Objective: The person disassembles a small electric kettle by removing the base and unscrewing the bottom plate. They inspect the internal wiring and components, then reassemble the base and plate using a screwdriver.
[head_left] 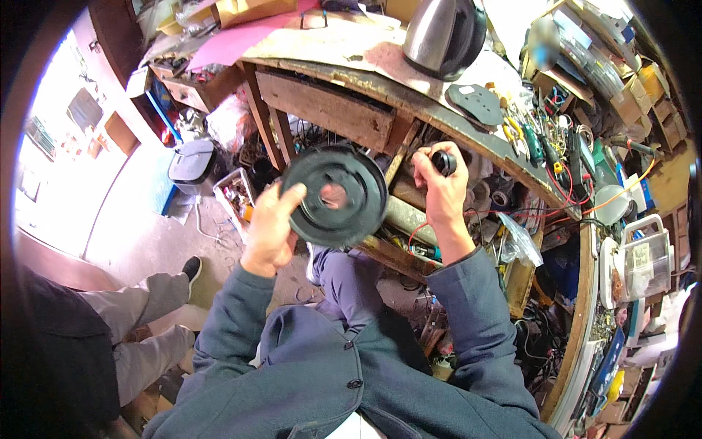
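Note:
My left hand grips the left rim of a round black plastic base, thumb on top. The base is tilted up, with raised rings and an opening at its middle where skin colour shows through. To its right my right hand is raised, its fingers closed round a small round black plastic piece. The two parts are apart. Beyond them on the workbench stands a steel kettle with a black handle. A flat dark plate with rounded lobes lies near the bench's front edge.
The wooden workbench runs across ahead. Pliers, screwdrivers and wires crowd its right side. A clear plastic container stands far right. A grey bin sits on the floor at left. Another person's legs are at my left.

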`<state>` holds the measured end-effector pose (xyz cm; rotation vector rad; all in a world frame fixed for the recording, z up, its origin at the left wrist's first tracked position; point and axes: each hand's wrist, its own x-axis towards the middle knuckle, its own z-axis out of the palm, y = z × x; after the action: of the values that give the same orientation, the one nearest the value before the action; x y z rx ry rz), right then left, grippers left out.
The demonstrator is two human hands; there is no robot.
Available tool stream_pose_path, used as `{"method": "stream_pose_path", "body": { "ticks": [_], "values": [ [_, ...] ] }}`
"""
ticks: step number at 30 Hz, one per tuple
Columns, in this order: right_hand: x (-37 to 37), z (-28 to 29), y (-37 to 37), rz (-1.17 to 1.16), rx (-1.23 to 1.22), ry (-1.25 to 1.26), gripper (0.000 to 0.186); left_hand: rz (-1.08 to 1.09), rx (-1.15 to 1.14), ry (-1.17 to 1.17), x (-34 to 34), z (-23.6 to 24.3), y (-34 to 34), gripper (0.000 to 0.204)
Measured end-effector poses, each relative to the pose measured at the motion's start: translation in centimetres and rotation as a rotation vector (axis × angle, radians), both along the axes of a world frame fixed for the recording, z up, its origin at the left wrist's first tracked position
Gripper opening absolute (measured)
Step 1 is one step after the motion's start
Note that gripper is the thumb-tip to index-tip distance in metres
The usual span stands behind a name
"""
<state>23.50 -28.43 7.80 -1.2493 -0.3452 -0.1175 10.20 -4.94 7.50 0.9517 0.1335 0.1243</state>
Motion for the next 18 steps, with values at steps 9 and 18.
{"method": "stream_pose_path", "body": {
  "ticks": [9,18],
  "values": [
    [-0.4,0.1,0.6,0.144,-0.012,0.153,0.023,0.328,0.289,-0.039,16.1,6.7,4.0,0.023],
    [0.6,-1.3,1.1,0.201,-0.120,0.195,0.022,0.407,0.913,0.010,28.6,6.4,5.2,0.055]
  ]
}}
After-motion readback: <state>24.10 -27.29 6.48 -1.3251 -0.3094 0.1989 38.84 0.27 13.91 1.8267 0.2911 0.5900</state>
